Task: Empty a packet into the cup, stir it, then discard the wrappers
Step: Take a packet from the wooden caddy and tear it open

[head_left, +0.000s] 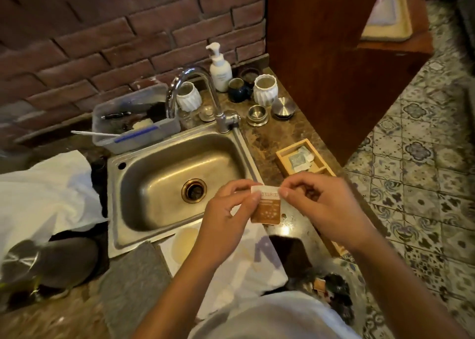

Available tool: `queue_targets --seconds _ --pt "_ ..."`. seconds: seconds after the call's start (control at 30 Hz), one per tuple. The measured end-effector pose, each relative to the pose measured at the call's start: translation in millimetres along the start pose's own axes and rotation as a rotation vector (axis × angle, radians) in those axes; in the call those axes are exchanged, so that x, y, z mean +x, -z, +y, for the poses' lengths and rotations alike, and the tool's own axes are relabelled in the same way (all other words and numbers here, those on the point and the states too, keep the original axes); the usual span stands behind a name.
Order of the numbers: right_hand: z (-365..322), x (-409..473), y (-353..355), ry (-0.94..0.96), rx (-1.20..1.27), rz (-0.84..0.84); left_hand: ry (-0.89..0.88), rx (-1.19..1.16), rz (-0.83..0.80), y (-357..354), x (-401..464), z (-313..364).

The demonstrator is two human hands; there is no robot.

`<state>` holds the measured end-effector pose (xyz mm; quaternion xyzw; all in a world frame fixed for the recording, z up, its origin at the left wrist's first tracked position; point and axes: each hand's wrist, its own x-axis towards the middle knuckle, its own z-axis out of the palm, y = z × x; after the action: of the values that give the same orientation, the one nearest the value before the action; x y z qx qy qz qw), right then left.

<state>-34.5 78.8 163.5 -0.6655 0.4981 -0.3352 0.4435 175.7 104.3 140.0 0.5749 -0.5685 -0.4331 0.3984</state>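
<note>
A small brown and white packet [265, 208] hangs upright over the counter's front edge, beside the sink. My left hand [226, 215] pinches its top left corner and my right hand [318, 205] pinches its top right corner. Both thumbs press on the white top strip. A wooden box [282, 156] with more packets sits on the counter just beyond my right hand. Two white ribbed cups [265, 89] stand at the back, one by the tap [189, 95]. A dark round shape [288, 248] lies below my hands; I cannot tell whether it is a cup.
A steel sink [164, 184] fills the middle, with a tap [216, 102] behind it. A grey plastic tub [133, 122], a soap pump bottle [220, 68], a dark mug [237, 89] and steel lids [282, 107] crowd the back. White cloths [46, 194] lie left and in front.
</note>
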Motion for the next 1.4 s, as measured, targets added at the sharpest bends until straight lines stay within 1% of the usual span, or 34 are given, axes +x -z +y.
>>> queue_targets --seconds 0.07,0.17,0.3,0.37,0.43,0.53,0.6,0.67,0.73,0.8,0.87,0.97,1.03,1.1,1.17,1.27,1.4 --pt "-11.3 5.0 -14.7 0.022 0.02 -0.02 -0.009 0.092 0.011 17.8 -7.4 -1.7" --pt "-28.9 10.3 -36.6 0.04 0.057 -0.061 -0.028 0.111 0.052 42.3 -19.0 -2.7" --pt "-47.2 15.7 -64.8 0.043 0.22 -0.153 -0.108 0.182 0.084 68.8 -31.0 -5.6" --pt "-49.4 18.7 -79.8 0.032 0.168 -0.155 -0.1 0.197 0.114 80.7 -35.3 -9.7" --pt "-51.8 20.5 -93.1 0.033 0.04 -0.084 -0.097 0.161 0.135 93.7 -40.2 -14.2" --pt "-59.2 20.6 -110.4 0.059 -0.018 -0.01 -0.123 0.105 0.1 111.2 -47.4 -16.1" --pt "-64.1 18.0 -119.4 0.076 -0.034 -0.017 -0.142 0.06 0.09 117.6 -52.3 -17.9" --pt "-69.0 13.7 -124.2 0.056 0.028 -0.045 -0.149 0.045 0.113 121.7 -57.1 -20.4" --pt "-73.9 9.5 -125.7 0.018 0.115 -0.095 -0.148 0.093 0.148 124.8 -60.9 -24.2" --pt "-78.4 5.5 -128.1 0.003 0.13 -0.133 -0.151 0.13 0.168 128.4 -65.1 -27.3" --pt "-81.6 1.2 -132.3 -0.009 0.122 -0.122 -0.169 0.112 0.155 132.4 -70.9 -28.4" --pt "-84.8 -4.9 -140.6 -0.002 0.042 -0.069 -0.196 0.08 0.098 138.6 -81.0 -28.8" --pt "-86.5 -9.1 -146.6 0.004 0.072 -0.088 -0.224 0.116 0.089 141.1 -86.8 -29.6" --pt "-88.5 -13.0 -151.1 -0.012 0.121 -0.133 -0.257 0.167 0.112 142.8 -90.9 -31.3" --pt "-88.3 -17.6 -153.4 -0.007 0.097 -0.164 -0.268 0.182 0.144 145.1 -93.7 -33.8" --pt "-87.8 -25.7 -154.3 0.014 0.023 -0.164 -0.273 0.213 0.155 149.6 -97.8 -35.6" --pt "-87.0 -33.0 -161.9 0.075 -0.095 -0.077 -0.309 0.258 0.113 151.5 -105.4 -33.1"
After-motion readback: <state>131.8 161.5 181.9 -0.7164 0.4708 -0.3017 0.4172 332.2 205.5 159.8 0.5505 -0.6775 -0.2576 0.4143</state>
